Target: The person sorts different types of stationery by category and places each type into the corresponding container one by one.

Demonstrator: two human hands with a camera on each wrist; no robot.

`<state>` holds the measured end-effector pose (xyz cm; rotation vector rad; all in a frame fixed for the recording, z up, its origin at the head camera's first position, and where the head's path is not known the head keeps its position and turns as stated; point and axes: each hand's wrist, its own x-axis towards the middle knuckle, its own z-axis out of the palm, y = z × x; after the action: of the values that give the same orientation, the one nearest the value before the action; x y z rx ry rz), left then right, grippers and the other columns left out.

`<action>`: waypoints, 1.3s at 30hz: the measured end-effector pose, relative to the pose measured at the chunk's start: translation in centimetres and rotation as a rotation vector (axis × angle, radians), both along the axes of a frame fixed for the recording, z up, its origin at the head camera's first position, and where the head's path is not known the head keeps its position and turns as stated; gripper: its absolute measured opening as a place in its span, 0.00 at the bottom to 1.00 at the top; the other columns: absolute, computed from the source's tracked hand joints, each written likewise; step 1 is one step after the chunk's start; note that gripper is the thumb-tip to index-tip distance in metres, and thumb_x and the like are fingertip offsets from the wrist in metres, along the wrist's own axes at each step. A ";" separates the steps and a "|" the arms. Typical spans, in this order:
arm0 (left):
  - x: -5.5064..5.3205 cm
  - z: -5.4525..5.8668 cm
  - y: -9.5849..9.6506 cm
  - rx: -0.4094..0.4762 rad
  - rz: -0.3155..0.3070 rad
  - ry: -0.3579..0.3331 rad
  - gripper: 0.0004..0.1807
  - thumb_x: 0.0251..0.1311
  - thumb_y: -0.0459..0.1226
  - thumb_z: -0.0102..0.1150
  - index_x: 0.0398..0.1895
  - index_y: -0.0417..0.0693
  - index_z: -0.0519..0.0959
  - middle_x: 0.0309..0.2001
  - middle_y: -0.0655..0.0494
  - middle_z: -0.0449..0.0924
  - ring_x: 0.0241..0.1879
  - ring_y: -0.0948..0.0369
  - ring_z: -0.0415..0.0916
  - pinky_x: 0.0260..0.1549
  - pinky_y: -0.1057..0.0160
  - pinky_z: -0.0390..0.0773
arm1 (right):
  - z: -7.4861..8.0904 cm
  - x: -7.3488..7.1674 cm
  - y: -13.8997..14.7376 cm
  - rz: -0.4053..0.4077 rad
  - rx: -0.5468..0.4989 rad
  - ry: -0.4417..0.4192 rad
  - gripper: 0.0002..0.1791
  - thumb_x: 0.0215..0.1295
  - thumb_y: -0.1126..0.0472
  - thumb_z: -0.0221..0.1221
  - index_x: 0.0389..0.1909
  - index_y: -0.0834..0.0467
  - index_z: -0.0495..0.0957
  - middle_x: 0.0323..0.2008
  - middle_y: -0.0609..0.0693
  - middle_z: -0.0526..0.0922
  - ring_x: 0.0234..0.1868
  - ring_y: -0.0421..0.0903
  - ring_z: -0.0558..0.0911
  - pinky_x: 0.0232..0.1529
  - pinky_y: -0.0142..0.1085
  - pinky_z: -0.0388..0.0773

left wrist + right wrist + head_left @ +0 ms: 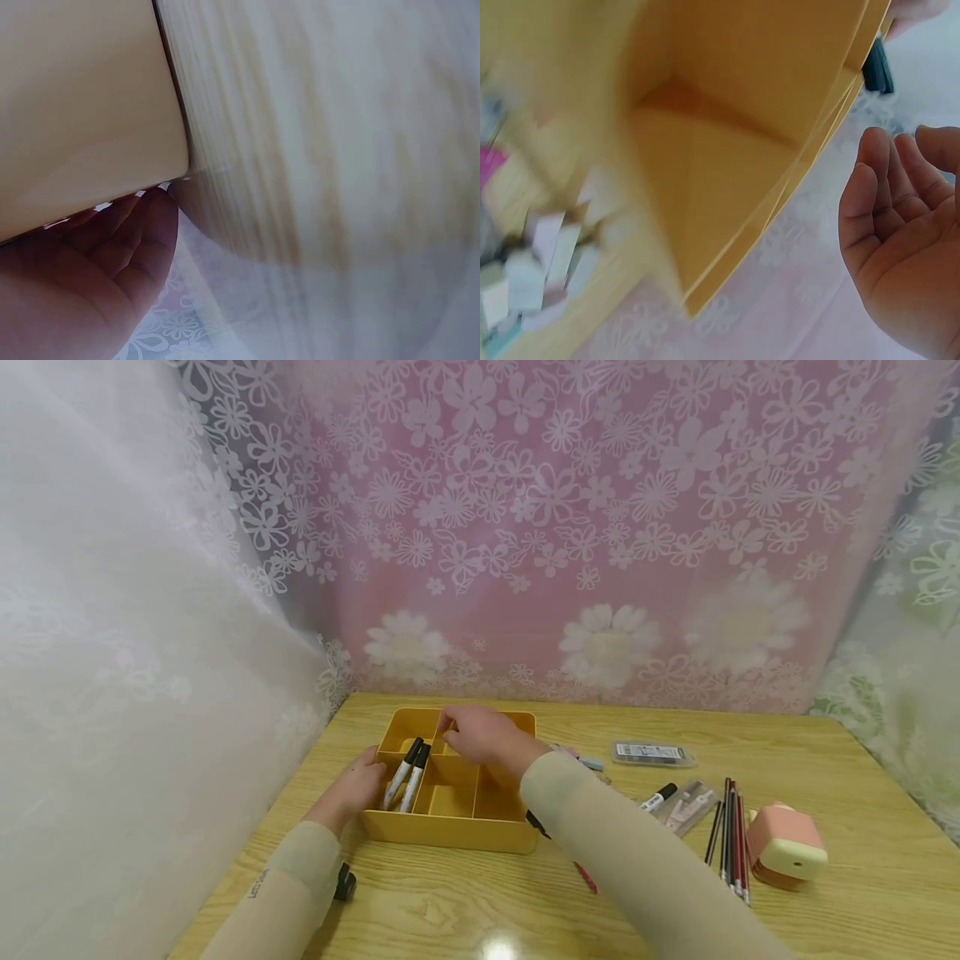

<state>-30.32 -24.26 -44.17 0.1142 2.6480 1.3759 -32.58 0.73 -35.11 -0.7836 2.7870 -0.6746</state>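
A yellow compartment box sits on the table with two black-capped white markers leaning in its front-left compartment. My left hand holds the box at its left side. In the left wrist view, the left hand's fingers bend round the edge of the box's wall, and their tips are partly hidden. Over the back of the box is my right hand. The right wrist view shows the right hand's fingers loosely curled beside the box, with nothing seen between them.
Right of the box lie a flat clear case, another black-capped marker, a clear case with small pale items, several pencils and a pink-and-cream sharpener-like device. My right sleeve hides part of the table. Curtains hang behind and beside it.
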 end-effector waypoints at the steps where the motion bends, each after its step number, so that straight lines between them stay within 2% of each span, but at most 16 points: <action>1: 0.0 0.0 0.0 -0.002 0.001 0.000 0.27 0.79 0.38 0.29 0.77 0.40 0.57 0.74 0.37 0.61 0.74 0.40 0.53 0.71 0.38 0.51 | 0.1 -0.1 0.5 -0.002 0.007 0.003 0.13 0.78 0.56 0.50 0.57 0.52 0.78 0.48 0.47 0.82 0.41 0.44 0.79 0.44 0.41 0.78; 10: 0.0 0.0 0.0 -0.027 -0.003 0.008 0.27 0.79 0.38 0.29 0.77 0.39 0.58 0.73 0.37 0.62 0.73 0.40 0.55 0.71 0.38 0.52 | -0.1 -1.9 6.8 -0.055 0.036 0.008 0.14 0.77 0.60 0.49 0.56 0.58 0.78 0.51 0.53 0.82 0.40 0.47 0.80 0.43 0.45 0.79; 13: 0.1 0.2 0.0 -0.027 -0.010 0.007 0.27 0.79 0.38 0.29 0.77 0.39 0.58 0.74 0.38 0.61 0.73 0.40 0.54 0.71 0.38 0.52 | -0.4 -2.1 9.4 -0.096 0.040 0.003 0.15 0.76 0.61 0.49 0.57 0.60 0.78 0.53 0.54 0.81 0.41 0.48 0.80 0.44 0.46 0.79; 18: 0.2 0.4 0.2 -0.030 -0.013 0.002 0.28 0.79 0.38 0.29 0.78 0.40 0.57 0.74 0.38 0.60 0.74 0.40 0.53 0.71 0.38 0.51 | -1.2 -2.2 13.6 -0.146 0.069 0.010 0.12 0.73 0.63 0.52 0.51 0.60 0.79 0.49 0.56 0.82 0.39 0.49 0.80 0.44 0.48 0.80; 26: 0.2 0.4 0.1 -0.025 -0.020 -0.010 0.28 0.79 0.38 0.28 0.78 0.40 0.55 0.75 0.38 0.59 0.75 0.40 0.52 0.71 0.38 0.50 | -2.0 -1.8 19.1 -0.173 0.178 -0.015 0.09 0.70 0.63 0.56 0.47 0.61 0.80 0.45 0.55 0.81 0.38 0.49 0.79 0.41 0.49 0.79; 33: 0.2 0.4 0.1 -0.026 -0.012 -0.009 0.28 0.80 0.39 0.28 0.79 0.41 0.54 0.75 0.38 0.59 0.74 0.40 0.52 0.71 0.37 0.51 | -2.8 -1.0 22.9 -0.206 0.199 -0.080 0.01 0.66 0.66 0.57 0.35 0.59 0.76 0.33 0.51 0.76 0.31 0.48 0.71 0.34 0.43 0.69; 39: 0.2 0.3 0.1 -0.024 -0.010 -0.009 0.28 0.79 0.39 0.28 0.79 0.41 0.55 0.75 0.38 0.59 0.74 0.40 0.53 0.71 0.37 0.51 | -3.4 0.1 24.8 -0.189 0.248 -0.125 0.03 0.65 0.69 0.55 0.35 0.60 0.77 0.31 0.51 0.76 0.28 0.47 0.71 0.30 0.41 0.69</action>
<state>-30.16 -24.17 -43.86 0.1183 2.6520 1.3382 -32.47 25.57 -38.55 -0.4208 2.7785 -0.3790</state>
